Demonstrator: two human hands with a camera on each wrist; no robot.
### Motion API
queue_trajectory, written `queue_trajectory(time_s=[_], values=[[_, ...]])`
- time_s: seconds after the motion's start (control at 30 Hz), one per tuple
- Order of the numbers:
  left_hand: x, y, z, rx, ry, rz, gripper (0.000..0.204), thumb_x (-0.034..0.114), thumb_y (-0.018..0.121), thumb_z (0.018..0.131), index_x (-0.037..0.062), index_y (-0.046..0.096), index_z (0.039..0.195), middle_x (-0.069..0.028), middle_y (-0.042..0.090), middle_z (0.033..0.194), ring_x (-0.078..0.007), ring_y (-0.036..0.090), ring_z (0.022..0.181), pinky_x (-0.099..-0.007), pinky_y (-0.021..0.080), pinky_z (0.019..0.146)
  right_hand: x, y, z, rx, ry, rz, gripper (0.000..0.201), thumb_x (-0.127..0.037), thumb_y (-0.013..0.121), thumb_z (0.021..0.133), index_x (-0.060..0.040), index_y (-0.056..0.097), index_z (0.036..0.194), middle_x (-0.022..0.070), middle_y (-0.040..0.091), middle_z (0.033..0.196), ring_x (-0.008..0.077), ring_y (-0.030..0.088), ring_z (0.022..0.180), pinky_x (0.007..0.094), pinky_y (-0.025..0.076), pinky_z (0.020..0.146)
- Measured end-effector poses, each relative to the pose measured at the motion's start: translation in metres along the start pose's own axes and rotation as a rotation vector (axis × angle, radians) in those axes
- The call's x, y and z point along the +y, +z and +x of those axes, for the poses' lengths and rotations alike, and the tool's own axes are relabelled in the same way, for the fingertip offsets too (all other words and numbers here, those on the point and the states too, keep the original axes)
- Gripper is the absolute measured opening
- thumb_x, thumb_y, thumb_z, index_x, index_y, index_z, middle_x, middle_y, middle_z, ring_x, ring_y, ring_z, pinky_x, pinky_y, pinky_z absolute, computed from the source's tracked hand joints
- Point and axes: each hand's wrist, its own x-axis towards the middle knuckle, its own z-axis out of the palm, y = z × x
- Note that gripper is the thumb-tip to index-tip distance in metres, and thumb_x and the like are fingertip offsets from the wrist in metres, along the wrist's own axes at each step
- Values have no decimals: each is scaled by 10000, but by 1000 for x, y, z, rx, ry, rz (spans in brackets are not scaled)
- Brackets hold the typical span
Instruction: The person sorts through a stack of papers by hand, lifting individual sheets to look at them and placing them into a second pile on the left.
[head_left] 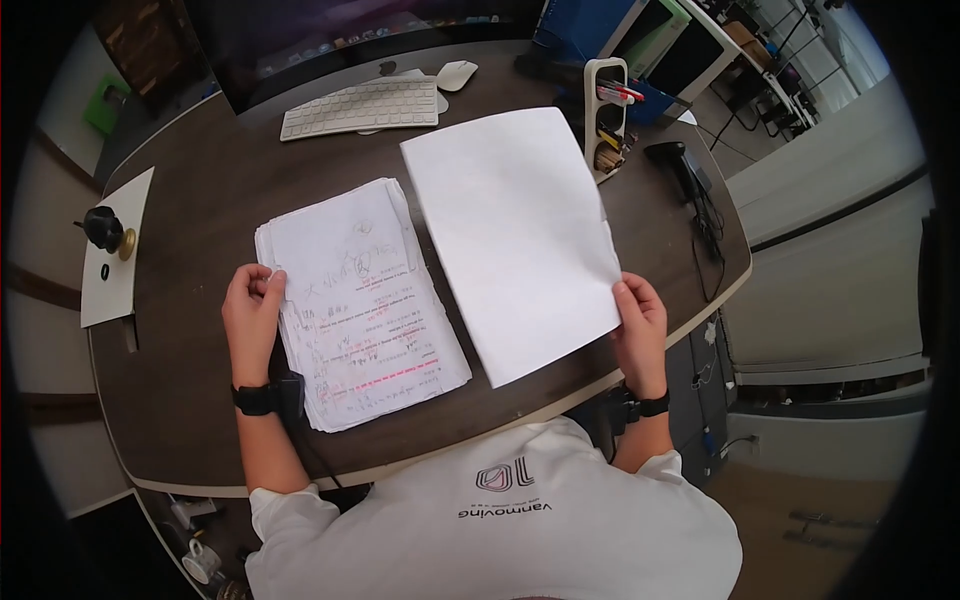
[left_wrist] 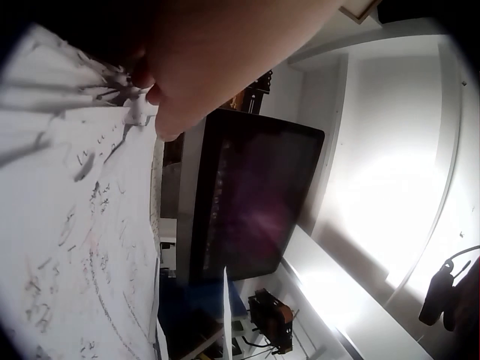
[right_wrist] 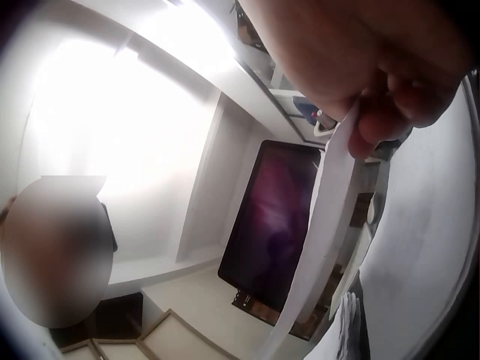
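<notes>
A thick stack of handwritten papers (head_left: 370,310) with red and black marks lies on the desk at the left. At its left edge my left hand (head_left: 252,305) pinches the sheets between thumb and fingers; in the left wrist view the papers (left_wrist: 82,195) crease towards the fingertips. To the right, a blank white sheet (head_left: 515,240) is held tilted over the desk. My right hand (head_left: 640,315) grips this sheet by its lower right edge, thumb on top. From the right wrist, the sheet (right_wrist: 319,232) shows nearly edge-on between thumb and curled fingers.
Behind the papers are a white keyboard (head_left: 362,106), a mouse (head_left: 457,75) and a monitor (head_left: 350,45). A pen holder (head_left: 604,120) and a black corded device (head_left: 685,175) stand at the right. A white board (head_left: 118,255) with small objects lies far left.
</notes>
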Motion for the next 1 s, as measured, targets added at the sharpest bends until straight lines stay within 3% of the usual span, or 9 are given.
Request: queue_trajectory(time_s=[0.2,0.73,0.8,0.83,0.9,1.0], values=[[7,1,-5,1,67,138,266,169,809,849,7,625,952,-37,531,845,-154,504,753,-322,478,695,-3,-23,18,83,8,-82,214,-202,631,1043,-39,665,1177,-62,643,817,-10,506,609,171,365,495],[-3,3,-2,-14,106,128,191,120,770,869,-19,647,914,-61,567,845,-162,526,732,-311,476,687,24,-26,32,62,-61,-303,247,-204,667,1022,3,695,1155,-49,655,820,15,523,661,201,407,562],[-7,4,-2,9,138,79,163,98,749,891,-26,644,903,-51,561,843,-141,519,728,-291,469,684,28,-25,33,77,-253,-519,252,-189,681,1000,7,696,1157,-14,643,823,59,532,666,243,430,584],[-7,4,-1,8,137,80,163,98,749,891,-26,644,903,-51,561,843,-141,519,728,-291,469,684,25,-23,30,76,-250,-520,252,-189,681,1000,7,696,1157,-14,643,823,59,532,666,243,430,584],[-5,3,-1,10,164,-21,127,89,727,919,-11,649,909,-7,564,854,-92,498,723,-251,447,664,12,-15,17,225,-702,-1109,238,-148,702,964,-5,705,1154,28,620,842,102,549,679,260,454,626],[-6,0,0,-59,62,-221,89,95,690,970,23,638,984,41,567,881,-48,493,727,-219,434,646,-14,14,-6,116,-549,-893,209,-111,714,939,-18,721,1125,50,595,857,111,565,691,245,467,646]])
